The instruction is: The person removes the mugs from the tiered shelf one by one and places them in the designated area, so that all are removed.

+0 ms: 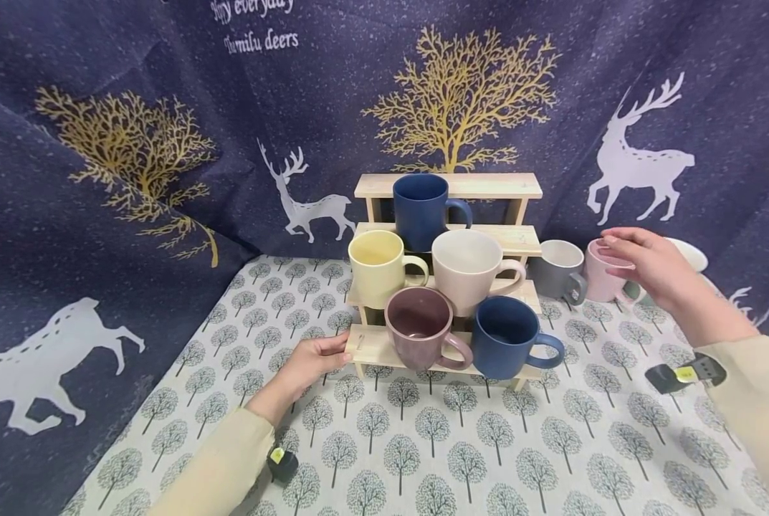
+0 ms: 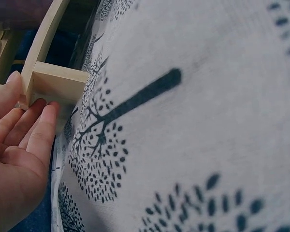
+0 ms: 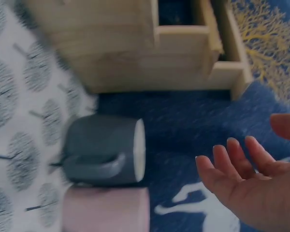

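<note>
A wooden stepped rack [image 1: 368, 345] stands mid-table. My left hand [image 1: 319, 357] pinches the left end of its lowest step, thumb on one side of the board and fingers on the other in the left wrist view. On the rack sit a navy mug [image 1: 418, 215] at the top, a yellow mug [image 1: 374, 279] and a pale pink mug [image 1: 461, 276] lower, then a mauve mug [image 1: 416, 333] and another navy mug [image 1: 502, 344] in front. My right hand [image 1: 661, 269], fingers spread and holding nothing, hovers by a pink mug [image 1: 600, 279], partly covering it in the head view.
Right of the rack a grey mug [image 1: 552, 271] stands beside the pink mug. A white rim [image 1: 687, 252] shows behind my right hand. A dark blue cloth [image 1: 165, 43] with deer and trees hangs behind the tree-print tablecloth [image 1: 371, 430].
</note>
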The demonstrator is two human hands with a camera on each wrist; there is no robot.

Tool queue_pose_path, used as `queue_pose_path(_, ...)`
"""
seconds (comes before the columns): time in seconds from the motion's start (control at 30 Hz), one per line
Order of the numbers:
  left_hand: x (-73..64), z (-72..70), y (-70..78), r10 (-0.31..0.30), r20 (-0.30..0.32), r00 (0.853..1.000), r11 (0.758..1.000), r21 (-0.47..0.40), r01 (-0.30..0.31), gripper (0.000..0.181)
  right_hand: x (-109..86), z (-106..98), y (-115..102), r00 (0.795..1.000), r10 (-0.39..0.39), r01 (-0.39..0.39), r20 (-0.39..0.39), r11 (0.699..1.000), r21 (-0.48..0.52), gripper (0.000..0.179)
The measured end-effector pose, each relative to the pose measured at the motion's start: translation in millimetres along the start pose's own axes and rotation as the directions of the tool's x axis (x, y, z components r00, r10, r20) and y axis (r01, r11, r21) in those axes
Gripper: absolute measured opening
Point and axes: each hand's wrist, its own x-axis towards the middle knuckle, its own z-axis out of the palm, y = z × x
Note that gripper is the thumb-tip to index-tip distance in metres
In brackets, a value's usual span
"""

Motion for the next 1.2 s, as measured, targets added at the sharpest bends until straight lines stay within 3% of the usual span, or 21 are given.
queue_pose_path(0.2, -1.1, 2.4, 1.9, -0.010, -0.019, 1.000, 1.000, 0.018, 0.010, 0.056, 11.3, 19.5, -27.2, 0.998, 0.035, -0.027, 0.054, 0.989, -0.144, 0.029)
queue_pose_path(0.3, -1.1, 2.3, 2.1, -0.006, -0.019, 1.000, 0.999, 0.031, 0.006, 0.056, 18.4, 31.6, -38.6, 0.995, 0.061, -0.037, 0.081, 0.963, -0.266, 0.023)
queue_pose_path(0.4, -0.8, 2.2, 1.4, -0.001, -0.017, 1.000, 0.999, 0.036, 0.002, 0.056, 24.8, 46.8, -49.0, 0.994, 0.076, -0.040, 0.077, 0.917, -0.396, 0.017)
queue_pose_path(0.6, 0.9, 1.6, 0.1, -0.007, -0.025, 1.000, 0.999, 0.044, 0.008, 0.056, 35.1, 76.2, -65.3, 0.993, 0.099, -0.048, 0.071, 0.856, -0.515, 0.054)
queue_pose_path(0.73, 1.3, 0.6, -0.3, -0.011, -0.026, 1.000, 0.999, 0.050, 0.012, 0.056, 41.4, 91.7, -76.3, 0.984, 0.145, -0.059, 0.103, 0.812, -0.581, 0.063)
queue_pose_path(0.83, 1.3, 0.2, -0.5, -0.005, -0.021, 1.000, 0.999, 0.048, 0.006, 0.056, 46.7, 100.6, -84.4, 0.972, 0.184, -0.064, 0.147, 0.805, -0.590, 0.063)
queue_pose_path(1.2, 0.1, 0.0, -1.5, 0.001, -0.016, 1.000, 0.999, 0.036, -0.001, 0.056, 71.1, 123.4, -99.3, 0.919, 0.281, -0.087, 0.275, 0.827, -0.555, 0.059)
